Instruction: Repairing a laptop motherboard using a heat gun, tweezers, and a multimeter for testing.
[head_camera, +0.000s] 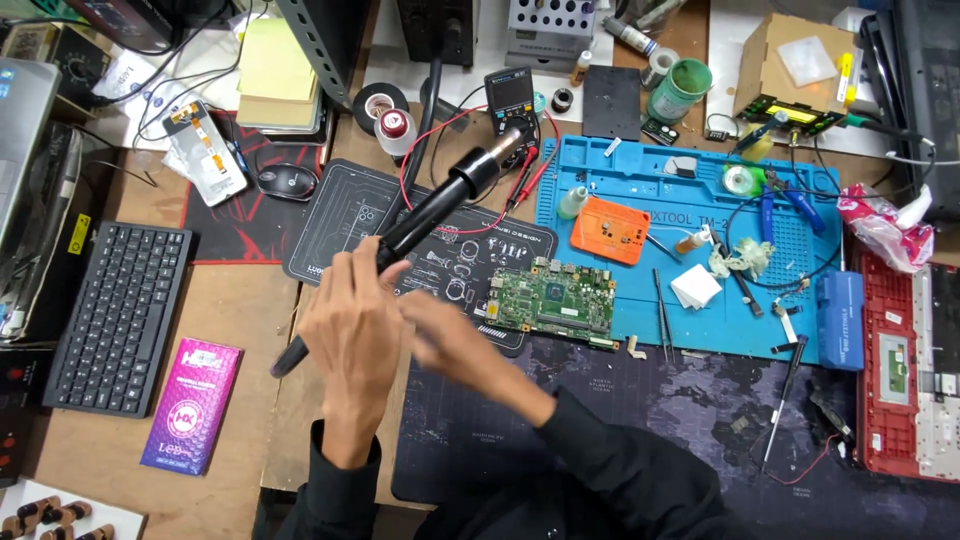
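- Hot-air gun (440, 205): long black handle, metal nozzle up and to the right, tilted diagonally above the desk (230, 330).
- Left hand (350, 335) is wrapped around the gun's lower handle, fingers clenched on it.
- Right hand (440, 335) sits just beside the left, touching the handle area; whether it grips the gun or only rests there, cannot tell.
- Nozzle tip hangs near the multimeter (510, 100), over the black work mat (330, 215).
- Green circuit board (552, 300) lies flat on the seam between the black mat and the blue silicone mat (700, 260), just right of the hands, apart from the nozzle.
- Orange square pad (610, 230) and tweezers (661, 315) on the blue mat.
- Black keyboard (120, 315) and purple box (192, 405) to the left; mouse (287, 181) behind them.
- Opened red laptop base (905, 370) at the right edge.
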